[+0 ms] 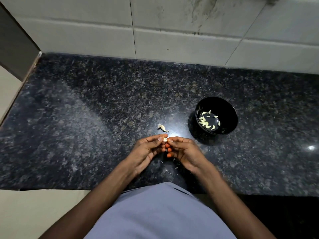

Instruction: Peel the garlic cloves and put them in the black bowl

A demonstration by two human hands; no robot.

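Both hands met over the counter [86,118], close to the body. The left hand [148,149] and right hand [181,150] each pinched one small clove [165,139] between thumb and fingertips, the other fingers curled beneath, probably so the nails could pick at its skin. The bowl [227,107] stood near on the right, within easy reach for dropping, with many peeled cloves [207,120] in it. A bit of garlic scrap [162,128] lay just beyond the hands.

Left hand [146,149] and right hand [181,150] pinch one garlic clove [165,139] between them over dark counter [86,126]; black bowl [227,107] of peeled cloves [207,120] to the right.
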